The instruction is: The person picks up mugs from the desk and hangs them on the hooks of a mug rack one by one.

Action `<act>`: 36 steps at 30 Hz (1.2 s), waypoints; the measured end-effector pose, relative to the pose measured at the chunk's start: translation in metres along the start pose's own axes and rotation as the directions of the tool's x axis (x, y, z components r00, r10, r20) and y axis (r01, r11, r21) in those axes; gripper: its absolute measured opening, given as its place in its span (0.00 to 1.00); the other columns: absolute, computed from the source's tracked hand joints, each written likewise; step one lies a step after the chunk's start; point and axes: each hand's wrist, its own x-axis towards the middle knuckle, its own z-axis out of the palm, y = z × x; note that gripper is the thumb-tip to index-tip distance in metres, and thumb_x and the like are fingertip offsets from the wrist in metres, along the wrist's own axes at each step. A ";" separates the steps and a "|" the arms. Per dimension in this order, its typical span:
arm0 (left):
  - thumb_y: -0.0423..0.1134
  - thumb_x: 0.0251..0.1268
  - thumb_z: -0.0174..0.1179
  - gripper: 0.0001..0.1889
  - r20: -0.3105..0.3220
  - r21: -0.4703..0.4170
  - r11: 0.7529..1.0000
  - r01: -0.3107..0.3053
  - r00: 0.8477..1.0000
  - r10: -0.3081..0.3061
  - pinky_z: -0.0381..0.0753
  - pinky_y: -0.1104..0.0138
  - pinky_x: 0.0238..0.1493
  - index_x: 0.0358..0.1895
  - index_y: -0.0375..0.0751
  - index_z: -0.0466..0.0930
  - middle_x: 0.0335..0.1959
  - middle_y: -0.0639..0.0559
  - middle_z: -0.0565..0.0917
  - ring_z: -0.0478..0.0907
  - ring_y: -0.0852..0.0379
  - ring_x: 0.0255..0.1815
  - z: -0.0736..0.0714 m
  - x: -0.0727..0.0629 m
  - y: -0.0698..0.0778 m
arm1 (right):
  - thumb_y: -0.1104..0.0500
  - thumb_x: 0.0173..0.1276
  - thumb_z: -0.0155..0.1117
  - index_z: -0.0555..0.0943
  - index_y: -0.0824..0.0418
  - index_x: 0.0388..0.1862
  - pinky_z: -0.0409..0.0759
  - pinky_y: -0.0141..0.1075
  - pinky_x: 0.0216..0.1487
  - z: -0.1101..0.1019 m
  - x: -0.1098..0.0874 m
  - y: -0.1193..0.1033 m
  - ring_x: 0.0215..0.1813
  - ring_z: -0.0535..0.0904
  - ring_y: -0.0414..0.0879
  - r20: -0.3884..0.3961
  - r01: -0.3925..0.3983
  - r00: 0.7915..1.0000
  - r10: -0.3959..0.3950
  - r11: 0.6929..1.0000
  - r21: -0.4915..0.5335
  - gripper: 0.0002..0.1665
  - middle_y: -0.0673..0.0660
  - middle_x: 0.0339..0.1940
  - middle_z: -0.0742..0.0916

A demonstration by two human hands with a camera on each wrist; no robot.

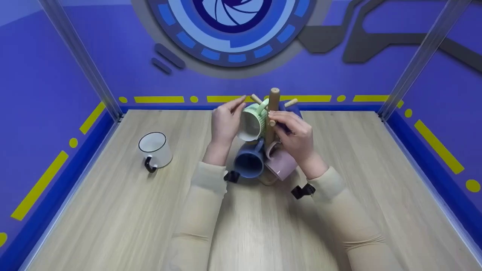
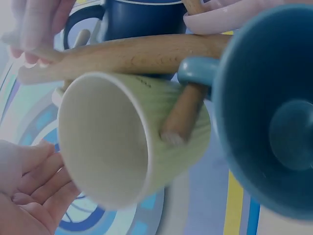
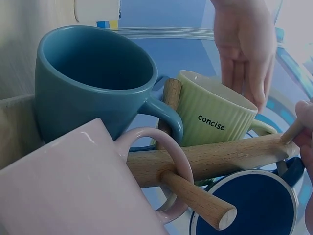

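A wooden mug tree (image 1: 274, 98) stands mid-table with mugs hanging on its pegs. My right hand (image 1: 299, 135) pinches a short upper peg (image 3: 293, 131) between thumb and fingers. To the left of the post, my left hand (image 1: 225, 122) hovers beside a ribbed light green mug (image 3: 215, 110) marked "concise"; its fingers are extended and apart from the mug. Lower down hang a teal-blue mug (image 1: 248, 164) and a pink mug (image 1: 281, 163), their handles looped over pegs. A navy mug (image 3: 247, 205) hangs on the far side, partly hidden by my right hand in the head view.
A white mug (image 1: 158, 150) with black rim and black handle stands upright on the wooden table (image 1: 113, 210), left of the tree. Blue-purple panels (image 1: 180, 86) enclose the back and sides, with metal posts (image 1: 81, 56) at the corners.
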 end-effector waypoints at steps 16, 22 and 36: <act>0.40 0.75 0.62 0.16 -0.142 0.156 0.925 0.347 0.935 -0.326 0.83 0.52 0.60 0.57 0.34 0.86 0.54 0.37 0.89 0.86 0.41 0.57 -0.109 -0.046 -0.074 | 0.77 0.58 0.73 0.89 0.68 0.44 0.83 0.35 0.61 0.000 0.002 -0.001 0.50 0.89 0.53 -0.001 0.000 1.000 0.000 1.000 -0.003 0.15 0.63 0.43 0.92; 0.39 0.75 0.61 0.23 -0.271 0.233 0.829 0.509 0.852 -0.447 0.73 0.47 0.71 0.66 0.28 0.77 0.64 0.30 0.81 0.77 0.34 0.68 -0.152 -0.060 -0.105 | 0.77 0.59 0.72 0.89 0.68 0.45 0.83 0.35 0.61 0.000 0.001 -0.001 0.51 0.89 0.54 0.010 -0.001 1.000 0.001 1.000 0.005 0.15 0.63 0.44 0.92; 0.38 0.68 0.62 0.18 -0.128 0.412 0.589 0.695 0.685 -0.718 0.76 0.40 0.60 0.52 0.23 0.82 0.56 0.23 0.82 0.78 0.26 0.59 -0.182 -0.095 -0.159 | 0.77 0.58 0.73 0.89 0.67 0.45 0.83 0.36 0.62 0.001 0.000 0.000 0.51 0.89 0.54 0.007 -0.007 1.000 0.007 1.000 0.008 0.16 0.63 0.45 0.92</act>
